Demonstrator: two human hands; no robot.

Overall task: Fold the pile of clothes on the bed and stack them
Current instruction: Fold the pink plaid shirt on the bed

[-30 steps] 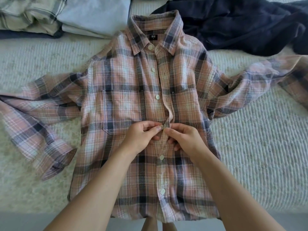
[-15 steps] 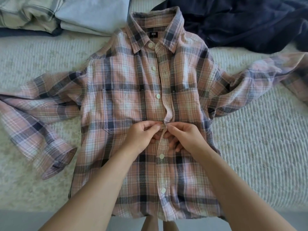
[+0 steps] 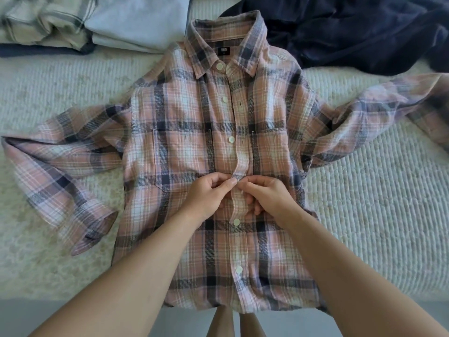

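A pink and navy plaid shirt [image 3: 184,132] lies face up on the bed, collar at the far side, both sleeves spread out sideways. My left hand [image 3: 209,195] and my right hand [image 3: 264,198] meet at the button placket in the middle of the shirt. Each hand pinches the placket edge with thumb and fingertips. The button at that spot is hidden under my fingers. Two buttons below my hands are fastened; the placket above gapes slightly.
A crumpled dark navy garment [image 3: 352,30] lies at the back right, under the shirt's collar edge. Folded clothes sit at the back left: a light blue piece [image 3: 136,20] and a beige plaid piece [image 3: 41,20]. The white textured bedspread [image 3: 376,203] ends at the near edge.
The gaping placket above my hands has been drawn flatter and closer together. My fingertips stay pinched at the same button spot.
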